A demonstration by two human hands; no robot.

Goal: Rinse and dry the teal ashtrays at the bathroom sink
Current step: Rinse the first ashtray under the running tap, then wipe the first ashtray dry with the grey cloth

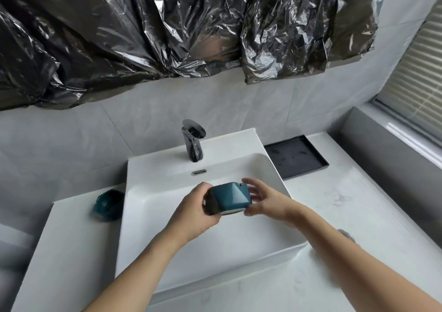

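A teal ashtray (230, 197) hangs upside down over the white sink basin (260, 168). My left hand (193, 212) grips its left side, fingers curled round the edge. My right hand (263, 198) touches its right side with spread, loosely bent fingers. A second teal ashtray (108, 205) lies on the counter to the left of the sink. The chrome faucet (193, 141) stands behind the basin, with no water running.
A black rectangular tray (296, 158) sits on the white counter right of the sink. Crumpled black plastic sheeting (167, 29) covers the wall above. A window with blinds (418, 82) and its grey sill are at the far right.
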